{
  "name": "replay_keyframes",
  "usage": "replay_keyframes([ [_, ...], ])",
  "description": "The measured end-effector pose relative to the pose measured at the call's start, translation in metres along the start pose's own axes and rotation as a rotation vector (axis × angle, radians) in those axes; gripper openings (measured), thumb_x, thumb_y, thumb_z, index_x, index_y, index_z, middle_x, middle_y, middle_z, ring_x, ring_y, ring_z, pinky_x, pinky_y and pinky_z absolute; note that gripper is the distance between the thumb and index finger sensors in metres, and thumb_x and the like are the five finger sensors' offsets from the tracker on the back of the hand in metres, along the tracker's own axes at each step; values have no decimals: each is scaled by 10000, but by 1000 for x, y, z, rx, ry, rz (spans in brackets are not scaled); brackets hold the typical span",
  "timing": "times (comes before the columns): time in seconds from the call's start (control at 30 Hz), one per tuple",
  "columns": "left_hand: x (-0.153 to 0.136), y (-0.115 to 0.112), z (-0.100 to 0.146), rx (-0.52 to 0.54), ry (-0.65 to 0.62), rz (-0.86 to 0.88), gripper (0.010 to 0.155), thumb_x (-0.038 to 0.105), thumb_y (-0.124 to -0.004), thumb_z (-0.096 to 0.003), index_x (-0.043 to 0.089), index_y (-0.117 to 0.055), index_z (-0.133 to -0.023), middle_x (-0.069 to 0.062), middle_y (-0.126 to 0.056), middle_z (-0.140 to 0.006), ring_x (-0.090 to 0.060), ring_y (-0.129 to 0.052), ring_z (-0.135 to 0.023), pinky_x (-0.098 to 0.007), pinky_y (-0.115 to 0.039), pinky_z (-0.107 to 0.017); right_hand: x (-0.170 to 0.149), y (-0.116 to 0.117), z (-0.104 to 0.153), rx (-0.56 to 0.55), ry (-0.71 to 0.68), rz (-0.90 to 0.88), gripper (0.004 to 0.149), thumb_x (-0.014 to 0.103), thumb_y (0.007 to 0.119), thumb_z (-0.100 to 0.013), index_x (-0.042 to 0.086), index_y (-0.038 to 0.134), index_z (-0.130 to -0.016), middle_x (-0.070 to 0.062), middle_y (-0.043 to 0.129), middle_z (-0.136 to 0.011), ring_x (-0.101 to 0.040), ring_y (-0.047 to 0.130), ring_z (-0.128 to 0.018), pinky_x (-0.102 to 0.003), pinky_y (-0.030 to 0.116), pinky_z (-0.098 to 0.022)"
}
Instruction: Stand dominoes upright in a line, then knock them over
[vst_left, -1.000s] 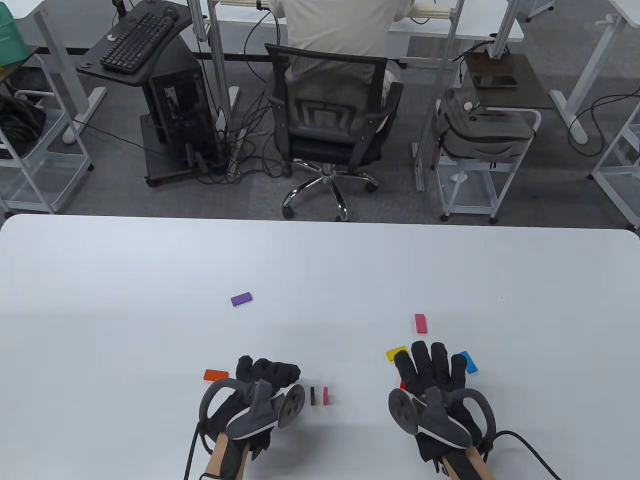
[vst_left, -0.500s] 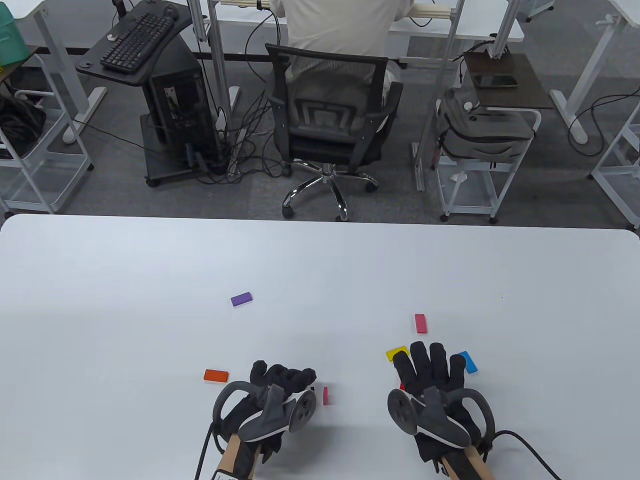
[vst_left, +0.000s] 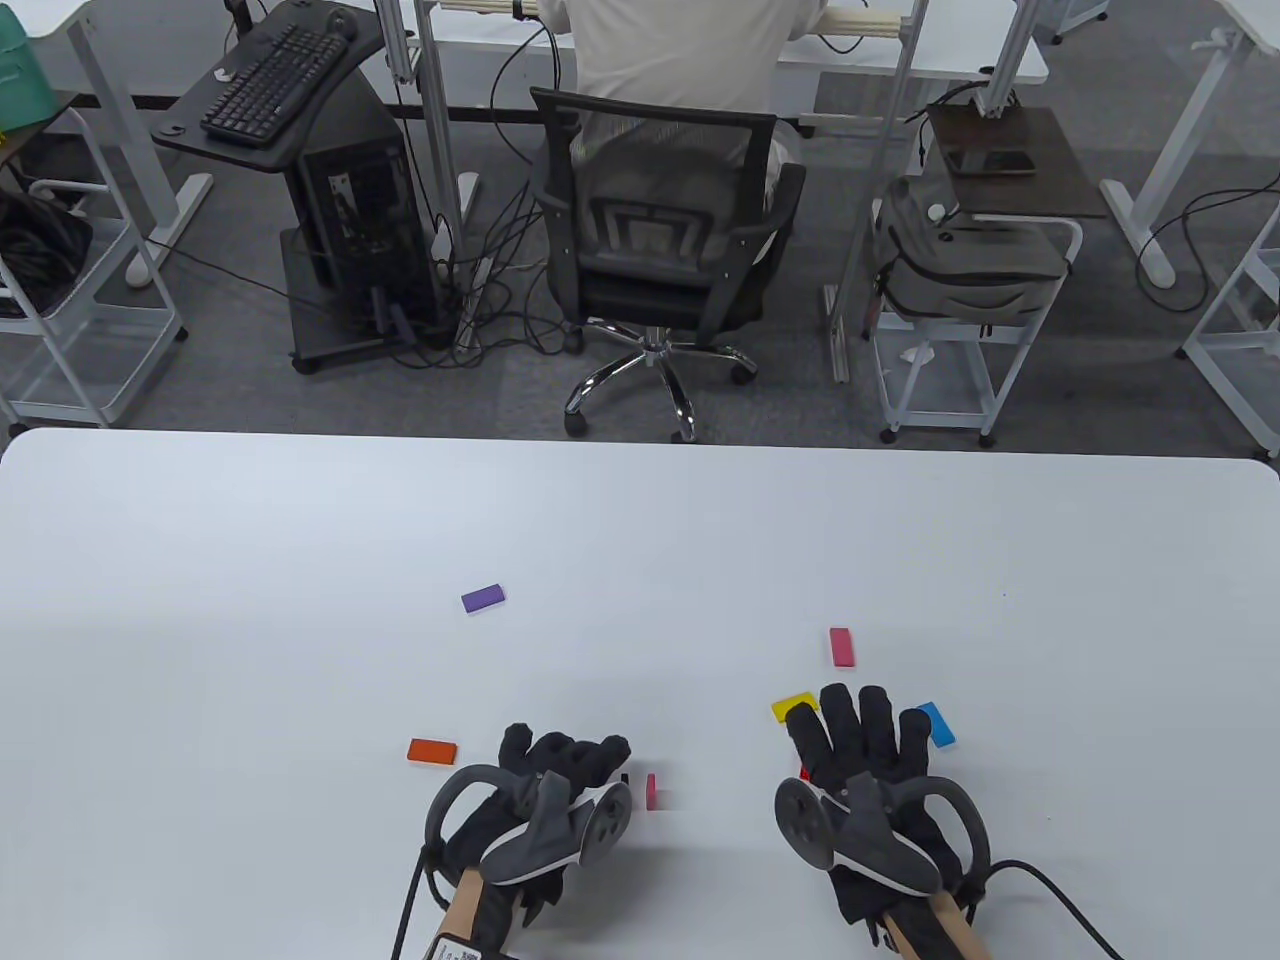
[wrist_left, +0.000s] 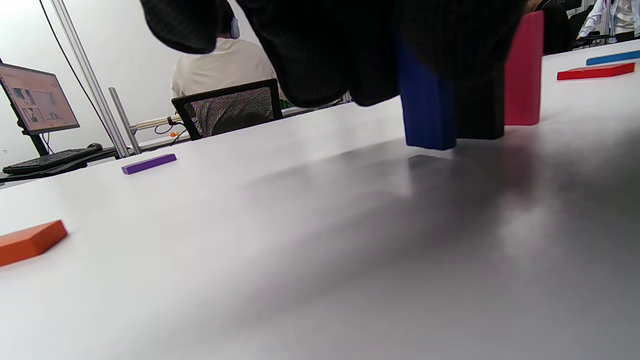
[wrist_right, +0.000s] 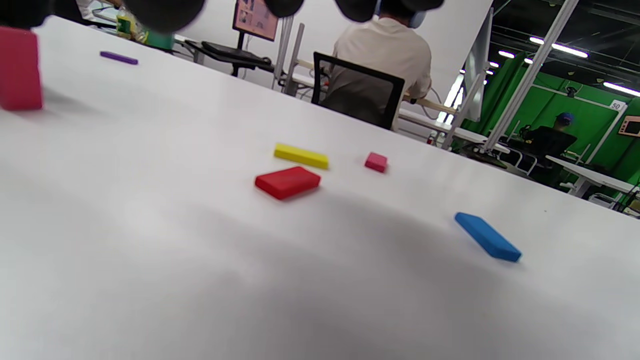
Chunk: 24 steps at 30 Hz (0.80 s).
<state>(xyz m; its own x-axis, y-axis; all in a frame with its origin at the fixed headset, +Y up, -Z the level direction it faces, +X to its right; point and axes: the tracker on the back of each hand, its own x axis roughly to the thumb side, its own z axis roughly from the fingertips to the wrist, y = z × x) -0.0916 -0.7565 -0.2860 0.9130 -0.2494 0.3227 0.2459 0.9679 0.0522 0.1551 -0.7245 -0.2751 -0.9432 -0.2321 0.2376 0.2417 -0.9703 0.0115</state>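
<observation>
Dominoes mostly unplaced: we've got a pink domino (vst_left: 651, 791) upright near the tabletop's near edge, w/ a dark blue domino (wrist_left: 427, 107) next to it. Our left hand (vst_left: 560, 775) curls round that blue one; base looks just off the tabletop, hard to tell. Right hand (vst_left: 860, 745) lies flat, fingers spread, holding nothing. Purple (vst_left: 483, 598), orange (vst_left: 432, 750), yellow (vst_left: 793, 708), light blue (vst_left: 936, 723) etc. lie flat. Red domino (wrist_right: 287, 182), nearly hidden from above, is clear in the right wrist view; blue one only in the left wrist view.

light: bright, even overhead | shadows: soft | wrist views: foreground blurred | table view: sharp
</observation>
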Motion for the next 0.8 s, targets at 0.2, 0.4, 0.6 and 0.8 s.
replay_keyframes([
  [0.2,1,4,1,-9,-5,-6,670,476,-754,-459,428,-476,-1067,233,-774,-1027,-23,-813,-983,-530,-589,-788,0,0,0,2,-1,2,717,497,530,-628,138,241,-1177,-279,225,-1222,-619,227,-1051,-764,222,-674],
  [0.4,1,6,1,-18,-8,-11,673,476,-752,-459,425,-474,-1069,231,-772,-1028,-24,-811,-987,-531,-588,-789,1,0,0,6,-3,6,717,497,530,-628,138,240,-1177,-279,226,-1222,-619,227,-1051,-764,222,-673],
  [0.6,1,6,1,-25,-9,-16,676,475,-752,-461,422,-469,-1072,230,-772,-1030,-30,-807,-994,-532,-586,-790,1,0,0,9,-4,9,718,497,530,-628,137,240,-1177,-278,227,-1222,-619,229,-1051,-764,222,-673],
  [0.8,2,6,1,-40,-19,-33,690,488,-747,-459,411,-462,-1082,217,-761,-1051,-62,-790,-1031,-537,-579,-792,1,0,0,10,-4,9,718,497,530,-628,137,240,-1177,-279,229,-1222,-620,230,-1050,-764,222,-674],
])
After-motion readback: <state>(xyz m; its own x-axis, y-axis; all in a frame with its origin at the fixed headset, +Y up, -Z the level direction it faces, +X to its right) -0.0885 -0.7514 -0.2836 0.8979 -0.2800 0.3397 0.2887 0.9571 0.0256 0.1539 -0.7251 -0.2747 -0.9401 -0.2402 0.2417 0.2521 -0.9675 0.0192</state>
